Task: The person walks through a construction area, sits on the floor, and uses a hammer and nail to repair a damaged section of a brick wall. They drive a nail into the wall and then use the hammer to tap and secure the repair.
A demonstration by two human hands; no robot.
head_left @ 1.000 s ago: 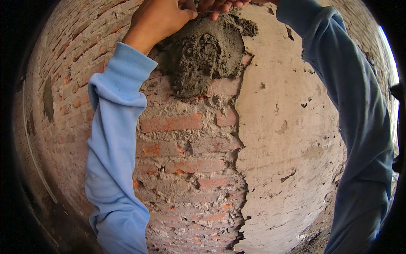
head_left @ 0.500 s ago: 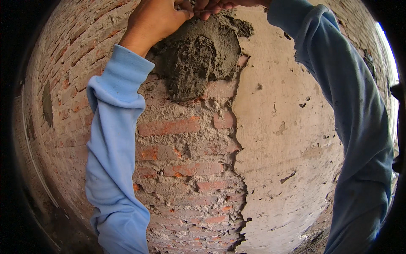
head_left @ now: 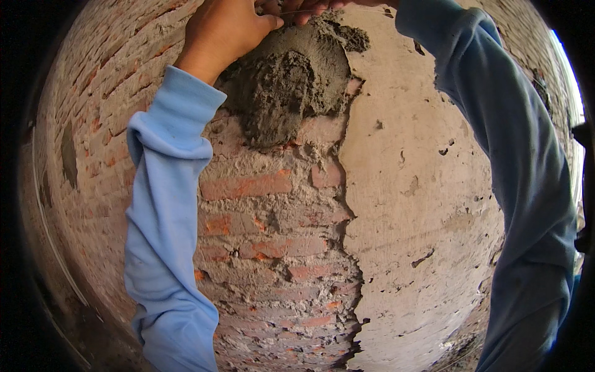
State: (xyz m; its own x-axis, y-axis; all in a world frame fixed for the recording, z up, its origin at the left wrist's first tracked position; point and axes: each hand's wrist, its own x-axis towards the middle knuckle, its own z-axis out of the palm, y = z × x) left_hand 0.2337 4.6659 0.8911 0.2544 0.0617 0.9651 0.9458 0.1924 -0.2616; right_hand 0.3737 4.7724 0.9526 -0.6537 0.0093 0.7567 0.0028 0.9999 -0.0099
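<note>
Running near the top of the dark mortar on brick, a thin line is seemingly pinched by the left hand's fingers; the right hand's grip cannot be told — mortar could be gouged if slack is allowed.

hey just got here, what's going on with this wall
A person in light blue sleeves has both hands raised against a brick wall. The left hand and right hand are close together at the top of the view, with a thin string running by their fingers; the grip itself is partly cut off. Just below them, a rough dark grey mortar patch sits mostly on bare brick. Smoother plaster with a ragged edge covers the wall to the right.
</note>
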